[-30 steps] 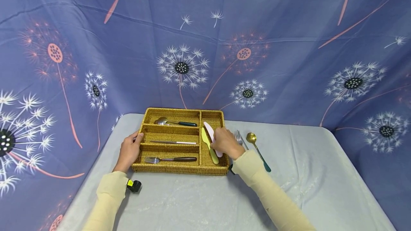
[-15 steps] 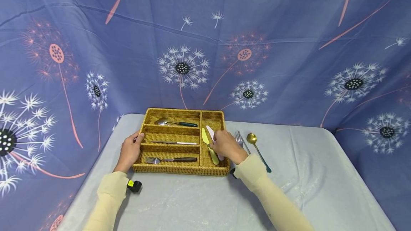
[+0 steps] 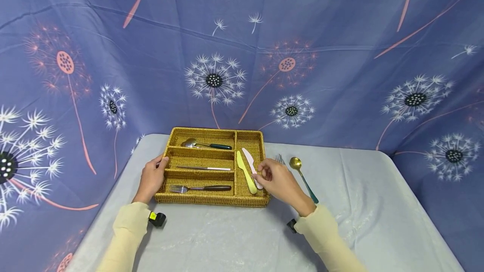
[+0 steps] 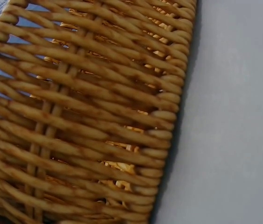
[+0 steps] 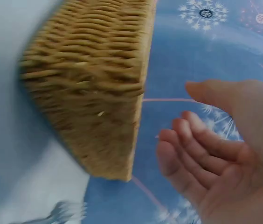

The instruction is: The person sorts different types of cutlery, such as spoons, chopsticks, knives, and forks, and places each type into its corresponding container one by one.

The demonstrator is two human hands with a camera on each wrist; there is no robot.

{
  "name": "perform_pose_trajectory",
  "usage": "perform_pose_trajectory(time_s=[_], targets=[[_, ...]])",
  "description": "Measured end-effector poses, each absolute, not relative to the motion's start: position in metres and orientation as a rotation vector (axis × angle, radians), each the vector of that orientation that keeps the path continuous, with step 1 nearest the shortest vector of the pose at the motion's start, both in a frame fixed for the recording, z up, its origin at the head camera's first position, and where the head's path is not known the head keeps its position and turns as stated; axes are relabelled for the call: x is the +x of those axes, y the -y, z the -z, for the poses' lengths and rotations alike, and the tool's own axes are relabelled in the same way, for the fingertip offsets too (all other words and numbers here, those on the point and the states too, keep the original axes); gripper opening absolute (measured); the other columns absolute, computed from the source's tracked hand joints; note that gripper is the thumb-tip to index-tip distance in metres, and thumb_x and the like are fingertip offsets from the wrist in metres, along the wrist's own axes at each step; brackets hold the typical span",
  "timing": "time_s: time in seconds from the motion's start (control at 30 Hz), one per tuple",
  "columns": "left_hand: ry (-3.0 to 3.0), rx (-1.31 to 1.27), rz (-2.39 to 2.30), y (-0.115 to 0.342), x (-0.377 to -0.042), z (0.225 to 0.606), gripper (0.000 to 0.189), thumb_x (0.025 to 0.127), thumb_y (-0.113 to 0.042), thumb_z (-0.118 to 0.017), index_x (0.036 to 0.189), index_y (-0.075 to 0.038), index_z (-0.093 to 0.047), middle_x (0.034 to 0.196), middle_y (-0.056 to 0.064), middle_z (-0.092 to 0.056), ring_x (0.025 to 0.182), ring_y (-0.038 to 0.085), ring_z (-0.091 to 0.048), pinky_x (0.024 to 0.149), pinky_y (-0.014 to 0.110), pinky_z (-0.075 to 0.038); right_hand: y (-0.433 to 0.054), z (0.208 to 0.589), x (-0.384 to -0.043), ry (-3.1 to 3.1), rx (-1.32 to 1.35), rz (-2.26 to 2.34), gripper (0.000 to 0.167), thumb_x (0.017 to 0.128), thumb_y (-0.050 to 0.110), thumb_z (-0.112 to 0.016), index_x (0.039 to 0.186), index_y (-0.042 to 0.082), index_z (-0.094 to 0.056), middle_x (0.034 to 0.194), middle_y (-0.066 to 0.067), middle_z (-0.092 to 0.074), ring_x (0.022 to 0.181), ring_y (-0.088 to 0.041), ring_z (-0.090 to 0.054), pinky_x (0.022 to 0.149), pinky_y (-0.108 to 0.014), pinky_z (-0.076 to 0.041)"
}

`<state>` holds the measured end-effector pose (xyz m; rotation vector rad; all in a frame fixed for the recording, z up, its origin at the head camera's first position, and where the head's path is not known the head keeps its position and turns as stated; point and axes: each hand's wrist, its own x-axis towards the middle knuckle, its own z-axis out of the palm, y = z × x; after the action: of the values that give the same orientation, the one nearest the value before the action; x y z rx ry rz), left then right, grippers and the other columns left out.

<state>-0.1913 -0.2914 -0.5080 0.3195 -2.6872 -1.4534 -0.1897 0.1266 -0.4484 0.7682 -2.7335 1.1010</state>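
Note:
On the left side of a woven cutlery tray, my left hand grips the wall with the thumb over the rim. My right hand hovers over the tray's right edge, thumb and fingers apart and holding nothing; the right wrist view shows its loosely curved fingers beside the wicker wall. In the tall right compartment a pink knife and a yellow knife lie slanted side by side. The pink handle's end is close under the right fingertips.
The tray's left compartments hold a dark-handled spoon, thin sticks and a dark-handled fork. Right of the tray, a fork, partly hidden by the right hand, and a gold spoon lie on the table. Patterned cloth hangs behind.
My right hand has let go of the pink knife and drawn back to the right, fingers parting. The pink knife now lies beside the yellow one. My left hand stays put.

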Motion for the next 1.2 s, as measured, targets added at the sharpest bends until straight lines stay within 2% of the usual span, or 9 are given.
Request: perform_pose_trajectory(time_s=[0.2,0.43,0.7,0.97,1.2], targets=[[2.677,0.328,1.466,0.290,-0.191,0.507,0.061,0.118,-0.042,-0.039,0.166,-0.005,-0.038,0.164,0.028,-0.043,0.153,0.047,-0.038,0.126,0.062,-0.031,-0.156,0.469,-0.168,2.585,0.683,-1.124,0.020,0.094,0.006,-0.084,0.090,0.012,-0.066,0.078,0.008,-0.057,0.065,-0.002,-0.053,0.056,-0.022,-0.050],[2.703,0.343,1.458,0.290,-0.188,0.505,0.063,0.118,-0.045,-0.036,0.168,-0.006,-0.036,0.165,0.029,-0.041,0.153,0.048,-0.037,0.125,0.064,-0.031,-0.186,0.493,-0.147,2.545,0.555,-1.154,0.018,0.093,-0.001,-0.083,0.099,0.005,-0.067,0.076,0.008,-0.056,0.064,-0.003,-0.053,0.056,-0.021,-0.050],[2.718,0.340,1.449,0.287,-0.189,0.504,0.063,0.118,-0.045,-0.036,0.168,-0.006,-0.034,0.166,0.029,-0.039,0.153,0.049,-0.037,0.125,0.065,-0.031,-0.219,0.508,-0.132,2.646,0.342,-1.205,0.023,0.094,-0.002,-0.080,0.112,-0.005,-0.066,0.082,0.003,-0.060,0.070,-0.006,-0.056,0.060,-0.022,-0.051],[2.699,0.327,1.462,0.287,-0.192,0.503,0.062,0.118,-0.044,-0.037,0.168,-0.007,-0.035,0.165,0.028,-0.041,0.153,0.048,-0.039,0.124,0.065,-0.032,-0.241,0.501,-0.139,2.711,0.195,-1.034,0.015,0.097,-0.001,-0.075,0.110,-0.005,-0.068,0.086,-0.003,-0.062,0.072,-0.010,-0.056,0.059,-0.025,-0.048],[2.706,0.345,1.455,0.287,-0.189,0.504,0.063,0.118,-0.044,-0.036,0.168,-0.006,-0.035,0.165,0.028,-0.041,0.152,0.048,-0.039,0.124,0.066,-0.033,-0.248,0.492,-0.160,2.755,0.150,-0.900,0.018,0.098,0.004,-0.075,0.112,-0.005,-0.070,0.090,-0.008,-0.065,0.076,-0.018,-0.061,0.060,-0.031,-0.048]])
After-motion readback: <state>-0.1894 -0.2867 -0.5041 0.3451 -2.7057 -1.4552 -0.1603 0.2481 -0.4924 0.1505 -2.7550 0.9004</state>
